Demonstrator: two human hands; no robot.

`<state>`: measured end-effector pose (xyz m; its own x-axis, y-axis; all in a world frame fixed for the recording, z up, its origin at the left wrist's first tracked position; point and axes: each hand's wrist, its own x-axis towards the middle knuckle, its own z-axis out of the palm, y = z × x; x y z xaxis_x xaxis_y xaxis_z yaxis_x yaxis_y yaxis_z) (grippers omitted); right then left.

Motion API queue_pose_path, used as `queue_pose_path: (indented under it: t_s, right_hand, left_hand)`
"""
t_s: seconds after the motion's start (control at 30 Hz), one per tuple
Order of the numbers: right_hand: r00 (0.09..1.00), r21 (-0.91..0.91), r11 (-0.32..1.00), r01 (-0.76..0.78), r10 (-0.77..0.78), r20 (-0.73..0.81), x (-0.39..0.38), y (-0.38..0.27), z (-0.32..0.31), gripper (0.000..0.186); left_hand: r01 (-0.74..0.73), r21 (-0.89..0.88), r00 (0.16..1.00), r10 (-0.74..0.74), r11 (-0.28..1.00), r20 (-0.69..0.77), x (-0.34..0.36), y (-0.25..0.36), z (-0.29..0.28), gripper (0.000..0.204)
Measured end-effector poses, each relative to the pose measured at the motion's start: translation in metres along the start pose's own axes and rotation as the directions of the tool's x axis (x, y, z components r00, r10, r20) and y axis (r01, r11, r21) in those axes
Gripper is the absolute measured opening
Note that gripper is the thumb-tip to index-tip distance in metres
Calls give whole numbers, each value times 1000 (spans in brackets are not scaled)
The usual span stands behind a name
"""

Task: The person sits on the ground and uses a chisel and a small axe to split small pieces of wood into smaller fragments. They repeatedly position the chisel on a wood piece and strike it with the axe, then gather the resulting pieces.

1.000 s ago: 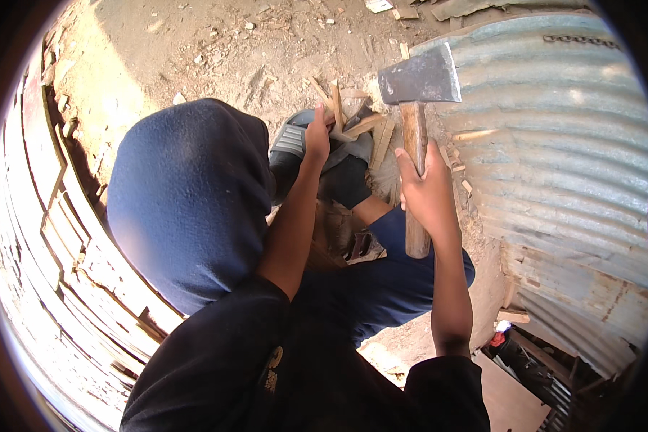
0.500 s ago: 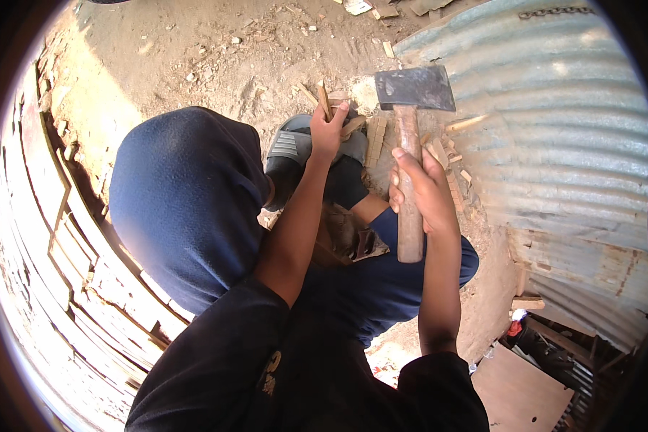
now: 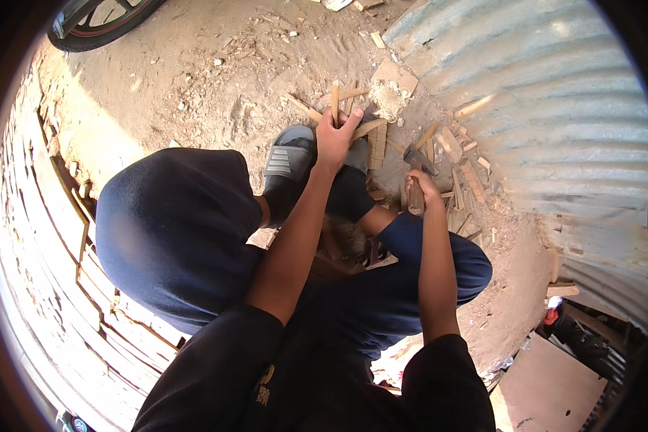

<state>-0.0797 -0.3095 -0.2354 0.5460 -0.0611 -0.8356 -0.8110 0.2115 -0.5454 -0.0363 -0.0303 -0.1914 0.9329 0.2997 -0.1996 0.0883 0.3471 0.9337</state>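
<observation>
From where I stand, the largest thing is the corrugated metal sheet (image 3: 540, 144) along the right side of the frame; a wide swing might clip it. Its ridges are blue-grey, rust-stained lower down. Right of centre, the right hand (image 3: 423, 189) is closed around the brown wooden handle of a hatchet (image 3: 420, 161); a loose grip could let the dark metal head twist. The grey striped sandal (image 3: 289, 160) sits close to the left hand (image 3: 333, 140), so a glancing blow could reach foot or fingers. That hand, upper centre, pinches a slim, straight-edged stick (image 3: 335, 101), which could tip if held unsteadily. Beyond it lies a wiry pale tuft (image 3: 389, 99); rough wood offcuts (image 3: 450, 145) litter the sandy ground.
</observation>
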Motion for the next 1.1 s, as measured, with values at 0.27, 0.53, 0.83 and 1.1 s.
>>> queue_pose_path:
  t_s: [0.27, 0.53, 0.83, 1.1]
  right_hand:
    - [844, -624, 781, -11, -327, -425, 37, 39, 3, 49]
    - [468, -307, 459, 834, -882, -48, -65, -70, 139, 103]
    - [401, -118, 422, 899, -901, -164, -41, -79, 182, 34]
    - [451, -236, 462, 855, -886, -103, -44, -72, 177, 33]
  left_hand:
    - [65, 116, 970, -90, 991, 224, 10, -3, 12, 38]
    - [159, 209, 931, -217, 965, 292, 11, 11, 22, 32]
    - [-129, 490, 934, -61, 862, 352, 30, -1, 1, 40]
    - [353, 276, 934, -321, 894, -155, 53, -28, -44, 55]
